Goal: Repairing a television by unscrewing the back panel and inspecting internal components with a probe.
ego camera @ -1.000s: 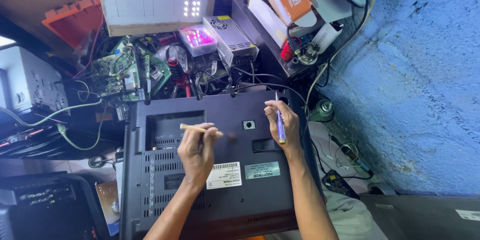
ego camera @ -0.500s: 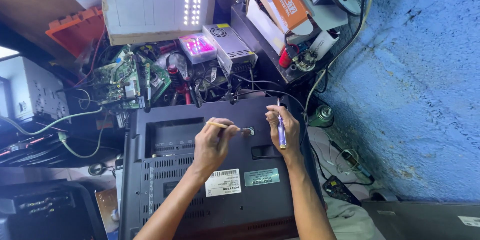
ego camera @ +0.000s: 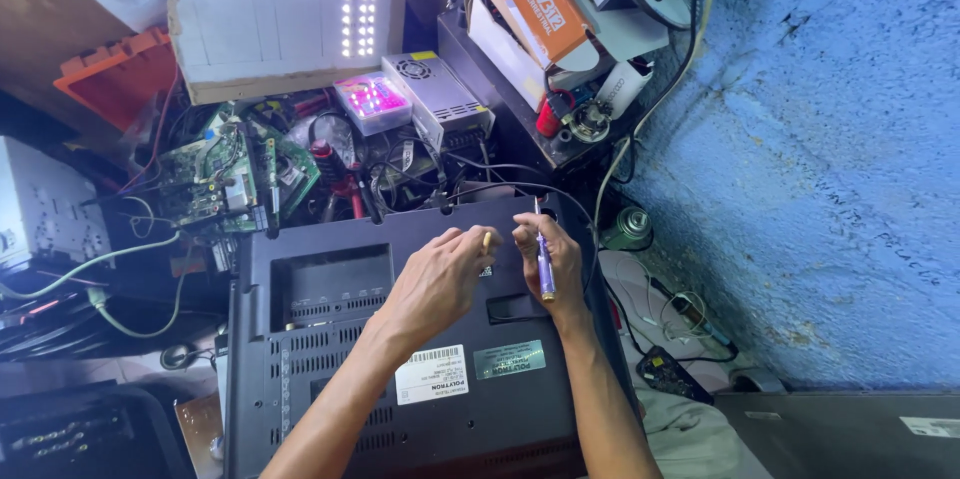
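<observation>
— While your left hand [ego camera: 437,279] pinches a small yellowish bit over the TV back [ego camera: 330,379], is the cover off?
— No, it's on. Your right hand [ego camera: 555,264] grips the screwdriver [ego camera: 543,264].

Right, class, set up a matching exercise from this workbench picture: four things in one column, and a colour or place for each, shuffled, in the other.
Things:
1. wall
2. screwdriver
3. circuit board
4. back cover

Descriptions:
A. green, left of the clutter behind the cover
B. rough, painted blue
C. held in the right hand
D. black, under both hands, the left hand included

Pairs: 1-B, 2-C, 3-A, 4-D
</observation>
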